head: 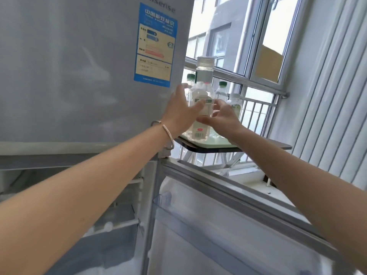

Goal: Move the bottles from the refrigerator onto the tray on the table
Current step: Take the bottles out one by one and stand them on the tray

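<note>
The person reaches both arms over the open lower door (228, 211) of the refrigerator (79, 76) toward a small table (264, 147) that stands just beside it, in front of a window (258, 42). A pale green tray (217, 144) lies on the table, and a clear bottle (200, 116) with a white and green label stands upright at its near left corner, its base on the tray as far as can be seen.

The left hand (181, 110), with a bracelet (167, 135) on its wrist, wraps around the bottle's left side, thumb across the label and fingers reaching behind. The right hand (223, 120) holds the bottle from the right, thumb against its lower part and fingers curled at its side.

Behind it on the tray stand more bottles: a taller bottle (205, 71) with a pale cap, two green-capped bottles (222, 90), and another bottle (236, 104) at the right, partly hidden by the right hand. A blue energy sticker (155, 44) sits on the refrigerator's closed upper door.
</note>
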Motion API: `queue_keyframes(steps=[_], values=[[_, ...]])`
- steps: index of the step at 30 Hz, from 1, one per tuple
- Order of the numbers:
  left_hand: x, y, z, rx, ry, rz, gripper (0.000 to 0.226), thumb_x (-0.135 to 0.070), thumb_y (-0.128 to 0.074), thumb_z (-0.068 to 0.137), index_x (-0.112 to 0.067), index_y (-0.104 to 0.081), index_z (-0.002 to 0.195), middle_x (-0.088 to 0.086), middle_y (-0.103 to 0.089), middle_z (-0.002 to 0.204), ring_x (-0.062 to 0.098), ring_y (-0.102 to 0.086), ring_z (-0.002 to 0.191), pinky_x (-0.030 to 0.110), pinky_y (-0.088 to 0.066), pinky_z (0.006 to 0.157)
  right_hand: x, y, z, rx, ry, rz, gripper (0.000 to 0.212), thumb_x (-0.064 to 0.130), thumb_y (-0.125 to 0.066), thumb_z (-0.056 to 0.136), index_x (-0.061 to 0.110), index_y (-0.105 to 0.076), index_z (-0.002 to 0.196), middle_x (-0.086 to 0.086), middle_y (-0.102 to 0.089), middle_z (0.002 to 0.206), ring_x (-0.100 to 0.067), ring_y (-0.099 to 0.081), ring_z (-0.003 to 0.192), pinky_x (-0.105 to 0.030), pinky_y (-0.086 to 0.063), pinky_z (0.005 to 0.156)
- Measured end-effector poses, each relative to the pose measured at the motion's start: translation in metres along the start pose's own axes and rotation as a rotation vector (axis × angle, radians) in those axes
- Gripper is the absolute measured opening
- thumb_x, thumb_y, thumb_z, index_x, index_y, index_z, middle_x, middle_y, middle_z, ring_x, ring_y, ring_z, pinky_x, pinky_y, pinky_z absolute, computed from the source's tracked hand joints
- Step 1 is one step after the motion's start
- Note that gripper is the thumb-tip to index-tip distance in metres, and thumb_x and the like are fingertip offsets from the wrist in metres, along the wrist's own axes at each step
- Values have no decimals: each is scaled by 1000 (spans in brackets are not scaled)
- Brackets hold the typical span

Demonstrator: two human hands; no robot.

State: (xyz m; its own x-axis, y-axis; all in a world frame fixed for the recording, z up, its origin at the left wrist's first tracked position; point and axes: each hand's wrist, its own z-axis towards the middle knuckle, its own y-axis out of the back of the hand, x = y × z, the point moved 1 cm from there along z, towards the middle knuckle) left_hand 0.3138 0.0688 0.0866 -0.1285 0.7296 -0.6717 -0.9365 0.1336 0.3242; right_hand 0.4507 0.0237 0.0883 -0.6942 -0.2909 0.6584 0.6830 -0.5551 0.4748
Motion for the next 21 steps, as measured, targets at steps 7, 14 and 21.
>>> queue_keyframes(steps=[7, 14, 21], values=[[37, -55, 35, 133, 155, -241, 57, -32, -39, 101, -20, -16, 152, -6, -43, 120, 11, -43, 113, 27, -34, 96, -59, -14, 64, 83, -46, 139, 22, 4, -70, 83, 16, -59, 98, -5, -67, 98, -17, -66, 87, -24, -54, 74], [79, -91, 58, 110, 186, -150, 83, -60, -38, 81, -28, -11, 153, 1, -22, 159, 22, -19, 148, 50, -20, 119, -102, -36, 85, 85, -113, 148, 25, 3, -60, 88, 3, -60, 113, -8, -69, 103, -22, -66, 97, -34, -53, 88], [56, -72, 33, 158, 127, 55, 69, -46, -35, 97, -19, -8, 154, 7, -14, 162, 23, -10, 150, 47, -16, 121, -80, -34, 60, -183, -69, -15, 50, 10, -66, 85, 9, -47, 131, -2, -60, 106, -20, -62, 95, -36, -53, 87]])
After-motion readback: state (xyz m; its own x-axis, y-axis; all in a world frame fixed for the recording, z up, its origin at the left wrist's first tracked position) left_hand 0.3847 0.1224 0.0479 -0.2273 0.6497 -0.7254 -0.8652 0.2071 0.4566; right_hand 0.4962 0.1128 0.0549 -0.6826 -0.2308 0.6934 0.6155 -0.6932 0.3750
